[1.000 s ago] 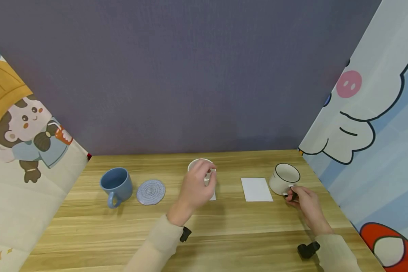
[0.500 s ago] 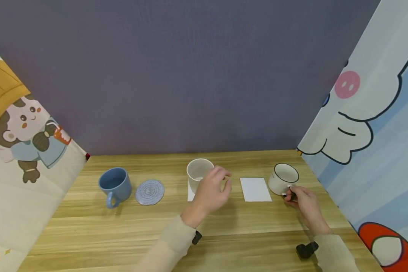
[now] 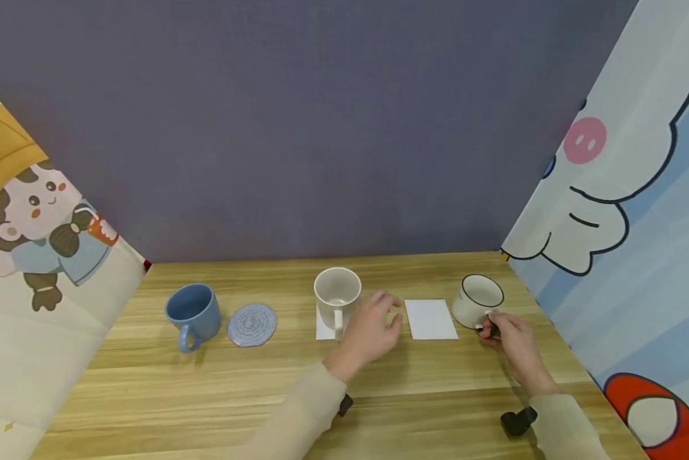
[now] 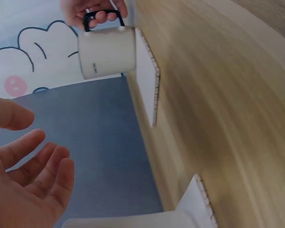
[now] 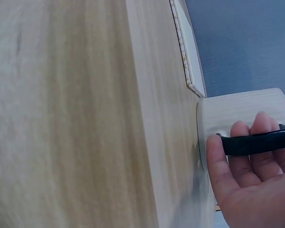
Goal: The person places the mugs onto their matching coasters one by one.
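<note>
My right hand (image 3: pixel 516 348) grips the black handle (image 5: pixel 256 142) of a white mug with a dark rim (image 3: pixel 476 310), its fingers hooked through the handle. That mug stands upright at the right, beside a square white coaster (image 3: pixel 432 319). My left hand (image 3: pixel 370 332) is in the air with loosely bent fingers and nothing in them, between that coaster and a plain white mug (image 3: pixel 327 303). The plain mug stands on another square white coaster (image 3: pixel 323 331), its handle toward me. In the left wrist view, the left hand (image 4: pixel 33 175) shows its fingers spread apart.
On the left a blue mug (image 3: pixel 202 316) stands on the wooden table (image 3: pixel 206 409), next to a round woven grey-blue coaster (image 3: pixel 252 324). A dark grey panel (image 3: pixel 333 140) rises along the table's back edge. Printed cartoon sheets flank both sides.
My left hand has moved right, from over the plain white mug to the space beside it, uncovering the mug and its handle. The right hand stays on the dark-rimmed mug's handle.
</note>
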Action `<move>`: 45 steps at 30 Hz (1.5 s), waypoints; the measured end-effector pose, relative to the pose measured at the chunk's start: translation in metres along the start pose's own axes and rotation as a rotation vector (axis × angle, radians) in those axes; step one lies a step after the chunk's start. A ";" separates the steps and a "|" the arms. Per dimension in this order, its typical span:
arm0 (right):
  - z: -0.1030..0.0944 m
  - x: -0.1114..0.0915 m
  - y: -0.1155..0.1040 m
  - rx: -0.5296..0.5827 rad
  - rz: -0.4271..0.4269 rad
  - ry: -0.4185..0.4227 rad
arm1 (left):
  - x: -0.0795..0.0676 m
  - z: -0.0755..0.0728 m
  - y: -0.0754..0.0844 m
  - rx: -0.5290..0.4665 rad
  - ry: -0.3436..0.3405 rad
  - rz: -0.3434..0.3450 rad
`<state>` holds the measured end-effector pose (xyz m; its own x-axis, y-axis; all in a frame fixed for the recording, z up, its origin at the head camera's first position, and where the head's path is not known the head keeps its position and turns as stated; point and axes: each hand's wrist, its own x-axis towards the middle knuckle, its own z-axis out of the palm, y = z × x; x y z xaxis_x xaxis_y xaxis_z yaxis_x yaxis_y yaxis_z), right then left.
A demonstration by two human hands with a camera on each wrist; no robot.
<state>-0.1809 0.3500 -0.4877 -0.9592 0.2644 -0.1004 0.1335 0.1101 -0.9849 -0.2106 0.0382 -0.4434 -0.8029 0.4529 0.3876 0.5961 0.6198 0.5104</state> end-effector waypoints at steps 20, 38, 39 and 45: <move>0.001 -0.002 -0.002 -0.020 -0.010 -0.001 | 0.026 0.028 -0.013 0.045 -0.135 -0.109; -0.001 -0.005 -0.002 -0.016 -0.022 0.038 | 0.047 0.061 -0.016 0.046 -0.256 -0.233; -0.001 -0.005 -0.002 -0.015 -0.022 0.042 | 0.047 0.061 -0.016 0.045 -0.265 -0.236; 0.002 -0.004 -0.001 -0.004 -0.025 0.030 | 0.045 0.064 -0.020 0.081 -0.326 -0.258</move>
<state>-0.1778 0.3466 -0.4862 -0.9542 0.2906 -0.0712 0.1104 0.1208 -0.9865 -0.2591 0.0872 -0.4848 -0.8942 0.4475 -0.0152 0.3829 0.7818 0.4921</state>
